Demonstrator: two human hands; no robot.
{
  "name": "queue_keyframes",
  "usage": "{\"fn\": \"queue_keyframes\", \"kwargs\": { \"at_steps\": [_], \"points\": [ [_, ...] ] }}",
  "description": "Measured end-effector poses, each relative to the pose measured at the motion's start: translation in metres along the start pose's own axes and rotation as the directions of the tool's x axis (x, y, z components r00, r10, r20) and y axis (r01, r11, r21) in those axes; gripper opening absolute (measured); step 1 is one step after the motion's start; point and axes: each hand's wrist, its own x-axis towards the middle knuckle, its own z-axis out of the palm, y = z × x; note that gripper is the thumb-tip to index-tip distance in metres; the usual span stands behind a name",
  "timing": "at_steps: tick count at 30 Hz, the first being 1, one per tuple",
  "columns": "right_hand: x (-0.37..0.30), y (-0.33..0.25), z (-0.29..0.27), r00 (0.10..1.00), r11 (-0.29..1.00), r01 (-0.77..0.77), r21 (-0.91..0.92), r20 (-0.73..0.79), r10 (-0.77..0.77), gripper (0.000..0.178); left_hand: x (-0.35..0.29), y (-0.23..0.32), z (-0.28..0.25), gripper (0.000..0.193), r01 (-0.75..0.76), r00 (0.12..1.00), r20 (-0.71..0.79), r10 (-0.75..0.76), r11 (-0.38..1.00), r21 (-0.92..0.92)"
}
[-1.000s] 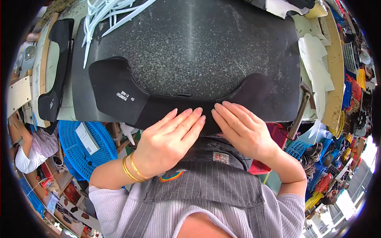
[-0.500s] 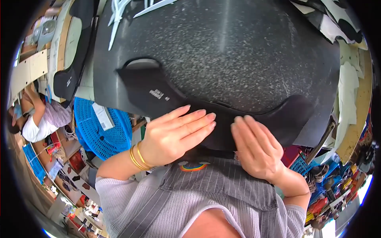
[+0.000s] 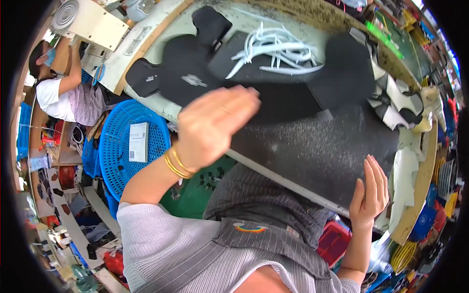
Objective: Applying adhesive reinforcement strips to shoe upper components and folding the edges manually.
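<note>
My left hand (image 3: 215, 124), blurred by motion, is closed at the edge of a black, curved cut fabric piece (image 3: 283, 100). Its thumb is hidden. This piece stretches to the right above the dark speckled board (image 3: 312, 151), and its wide right end is smeared. My right hand (image 3: 370, 195) is raised over the board's right side with nothing in it, fingers straight and thumb apart. Other black fabric pieces (image 3: 183, 61) with pale printed marks lie at the far left of the table, beyond my left hand.
A bundle of pale strips (image 3: 278, 46) lies behind the board. White and black scraps (image 3: 393, 100) are heaped at the right. A blue plastic basket (image 3: 115, 161) with a paper label (image 3: 138, 141) stands at the left. Farther left, a person (image 3: 66, 90) sits by a cream-coloured machine (image 3: 93, 24).
The black piece has come off the board's near edge and moved away from me, with my left hand at it. My right hand has let go and shifted right. The view has swung too.
</note>
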Motion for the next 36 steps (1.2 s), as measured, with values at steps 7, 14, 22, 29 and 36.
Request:
{"fn": "queue_keyframes", "kwargs": {
  "at_steps": [7,14,22,29,36],
  "points": [
    [-0.017,-0.016,0.021,0.990,0.996,0.085,-0.027,0.116,-0.081,0.033,-0.016,-0.007,0.016,0.031,0.092,0.984,-0.167,-0.061,0.978,0.187],
    [0.011,-0.072,0.054,0.923,0.931,0.202,0.303,0.261,-0.284,0.049,-0.065,0.095,0.066,0.035,0.157,0.974,0.200,-0.105,0.951,-0.267],
    [0.009,-0.052,0.077,0.873,0.916,0.355,0.187,0.285,-0.396,0.041,-0.072,0.040,0.050,0.095,0.300,0.864,0.439,-0.246,0.952,-0.057],
    [0.004,-0.051,0.074,0.854,0.912,0.366,0.183,0.322,-0.408,0.039,-0.050,0.026,0.040,0.100,0.274,0.809,0.556,-0.190,0.959,-0.070],
    [0.003,-0.065,0.075,0.866,0.918,0.374,0.135,0.304,-0.398,0.038,-0.049,0.011,0.044,0.113,0.214,0.832,0.536,-0.141,0.974,-0.075]
  ]
}}
